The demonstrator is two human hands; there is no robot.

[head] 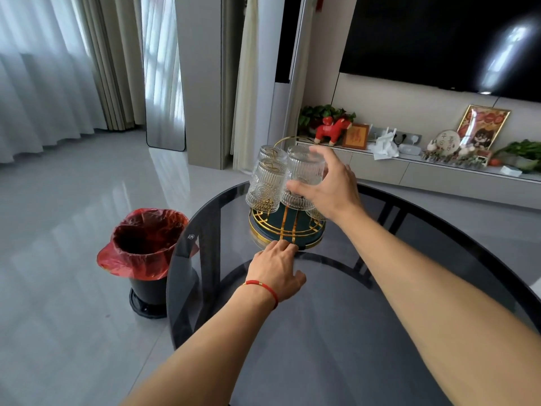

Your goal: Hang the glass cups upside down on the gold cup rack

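The gold cup rack with a dark green round base stands on the smoked-glass table. Two ribbed glass cups hang upside down on its left side, a near cup and a far cup. My right hand grips a third ribbed cup, upside down over the rack's middle. The rim of another cup peeks out below my right wrist. My left hand lies flat on the table with fingertips touching the rack's base rim; it wears a red string bracelet.
The round dark glass table spreads toward me. A black bin with a red liner stands on the floor at the left. A TV console with ornaments runs along the back wall.
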